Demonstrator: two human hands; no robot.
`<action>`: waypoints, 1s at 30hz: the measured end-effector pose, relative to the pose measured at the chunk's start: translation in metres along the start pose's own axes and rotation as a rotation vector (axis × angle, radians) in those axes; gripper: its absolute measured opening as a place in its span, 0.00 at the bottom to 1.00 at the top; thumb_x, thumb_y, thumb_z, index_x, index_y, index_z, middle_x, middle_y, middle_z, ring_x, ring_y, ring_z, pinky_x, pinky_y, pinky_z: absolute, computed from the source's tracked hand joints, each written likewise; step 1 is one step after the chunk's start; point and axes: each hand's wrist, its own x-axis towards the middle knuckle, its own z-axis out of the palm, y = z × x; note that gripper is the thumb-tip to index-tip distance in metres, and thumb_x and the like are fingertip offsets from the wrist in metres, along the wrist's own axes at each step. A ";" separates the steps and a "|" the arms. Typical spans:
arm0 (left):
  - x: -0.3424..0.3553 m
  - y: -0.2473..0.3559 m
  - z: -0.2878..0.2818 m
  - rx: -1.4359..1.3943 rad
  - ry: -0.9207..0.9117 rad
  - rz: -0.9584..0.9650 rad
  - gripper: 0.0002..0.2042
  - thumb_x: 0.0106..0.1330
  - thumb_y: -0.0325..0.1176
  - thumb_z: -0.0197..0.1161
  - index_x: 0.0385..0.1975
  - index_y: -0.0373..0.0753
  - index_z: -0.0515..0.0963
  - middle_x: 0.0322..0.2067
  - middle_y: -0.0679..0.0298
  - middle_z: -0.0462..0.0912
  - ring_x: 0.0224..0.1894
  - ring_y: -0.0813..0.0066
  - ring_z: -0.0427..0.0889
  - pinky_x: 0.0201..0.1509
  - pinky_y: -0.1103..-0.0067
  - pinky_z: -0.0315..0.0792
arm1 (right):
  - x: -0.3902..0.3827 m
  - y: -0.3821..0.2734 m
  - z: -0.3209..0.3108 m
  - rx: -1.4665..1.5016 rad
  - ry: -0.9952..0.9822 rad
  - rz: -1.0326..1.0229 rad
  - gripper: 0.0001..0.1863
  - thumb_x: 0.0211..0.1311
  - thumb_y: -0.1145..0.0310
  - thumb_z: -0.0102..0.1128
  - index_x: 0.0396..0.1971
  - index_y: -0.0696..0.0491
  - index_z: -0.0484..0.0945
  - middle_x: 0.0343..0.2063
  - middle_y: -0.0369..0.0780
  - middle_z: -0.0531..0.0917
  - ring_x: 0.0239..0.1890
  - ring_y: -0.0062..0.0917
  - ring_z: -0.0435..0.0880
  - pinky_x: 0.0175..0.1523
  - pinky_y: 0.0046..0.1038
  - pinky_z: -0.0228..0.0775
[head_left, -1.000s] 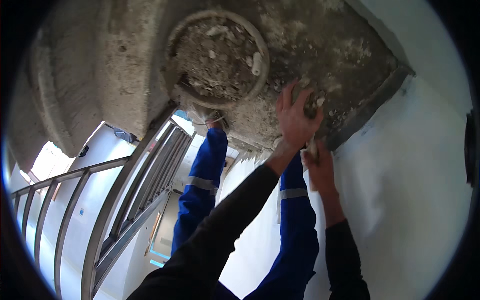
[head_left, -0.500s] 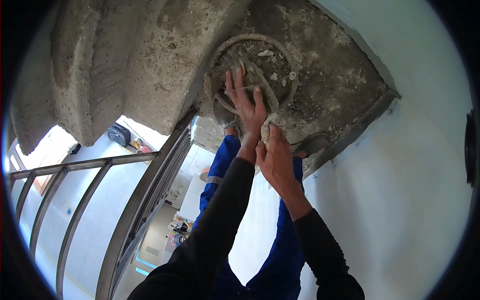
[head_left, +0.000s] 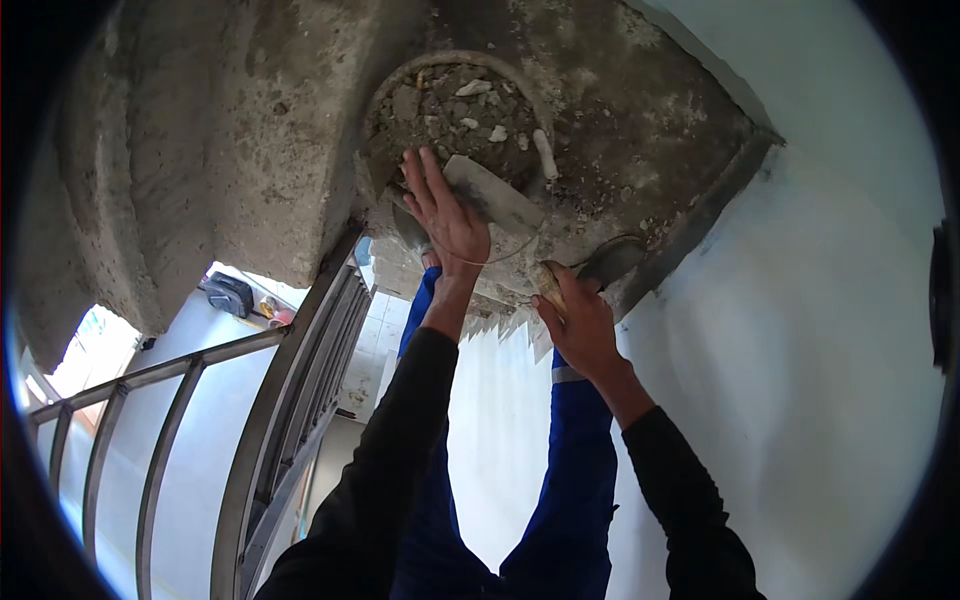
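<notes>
A bucket (head_left: 462,58) full of grey rubble and white chunks stands on a dirty concrete landing (head_left: 650,90). My left hand (head_left: 447,210) has its fingers stretched out at the bucket's lower-left rim, beside a flat metal trowel blade (head_left: 492,192); whether it touches the blade is unclear. A thin bucket handle crosses near that wrist. My right hand (head_left: 585,320) grips the trowel's pale handle (head_left: 550,285), below and right of the bucket. The blade lies over the bucket's lower edge. My feet, partly hidden, are beneath the hands at the ends of blue trouser legs (head_left: 565,460).
Rough concrete steps (head_left: 275,120) rise on the left. A metal railing (head_left: 220,350) runs along the stair edge, with a lower level showing through it and a dark bag (head_left: 228,293) down there. A white wall (head_left: 790,350) borders the landing on the right.
My left hand has moved from the loose debris at right onto the bucket, then slightly left. The trowel blade has come over the bucket. My right hand has shifted right since half a second ago.
</notes>
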 end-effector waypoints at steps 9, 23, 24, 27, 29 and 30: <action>-0.001 -0.003 -0.031 0.233 -0.199 0.127 0.46 0.62 0.27 0.59 0.79 0.34 0.40 0.78 0.41 0.43 0.80 0.41 0.47 0.78 0.47 0.45 | 0.034 0.015 0.007 0.098 -0.232 -0.026 0.21 0.73 0.58 0.59 0.55 0.55 0.67 0.37 0.53 0.84 0.42 0.54 0.85 0.45 0.48 0.75; -0.077 0.016 -0.051 0.122 -0.659 0.371 0.20 0.62 0.29 0.59 0.55 0.33 0.77 0.52 0.45 0.81 0.55 0.47 0.82 0.62 0.62 0.75 | -0.038 0.169 -0.002 0.339 0.007 0.114 0.24 0.73 0.51 0.57 0.58 0.53 0.70 0.37 0.55 0.86 0.40 0.55 0.86 0.43 0.49 0.79; -0.084 0.010 -0.031 0.133 -0.749 0.390 0.22 0.62 0.30 0.60 0.57 0.34 0.76 0.54 0.44 0.80 0.56 0.46 0.81 0.62 0.61 0.75 | -0.020 0.188 -0.011 0.281 0.064 0.160 0.24 0.73 0.52 0.57 0.59 0.52 0.71 0.37 0.54 0.86 0.41 0.55 0.86 0.44 0.49 0.79; -0.082 -0.028 0.057 0.175 -0.647 0.401 0.33 0.62 0.38 0.64 0.68 0.35 0.65 0.62 0.39 0.72 0.63 0.41 0.74 0.67 0.58 0.71 | 0.060 0.250 -0.029 0.087 0.326 0.071 0.24 0.74 0.54 0.57 0.62 0.51 0.71 0.46 0.52 0.85 0.48 0.53 0.84 0.51 0.49 0.77; -0.070 -0.045 0.120 0.188 -0.567 0.308 0.40 0.64 0.44 0.66 0.73 0.35 0.58 0.67 0.35 0.64 0.68 0.35 0.67 0.71 0.55 0.65 | 0.134 0.291 -0.048 -0.026 0.323 0.135 0.24 0.74 0.54 0.57 0.64 0.48 0.72 0.55 0.50 0.82 0.56 0.50 0.81 0.59 0.47 0.73; -0.062 -0.058 0.138 0.187 -0.508 0.295 0.43 0.65 0.47 0.66 0.75 0.35 0.54 0.70 0.33 0.59 0.70 0.32 0.63 0.74 0.53 0.60 | 0.174 0.287 -0.059 -0.107 0.280 0.112 0.25 0.74 0.52 0.56 0.64 0.48 0.72 0.55 0.50 0.83 0.56 0.50 0.81 0.60 0.44 0.73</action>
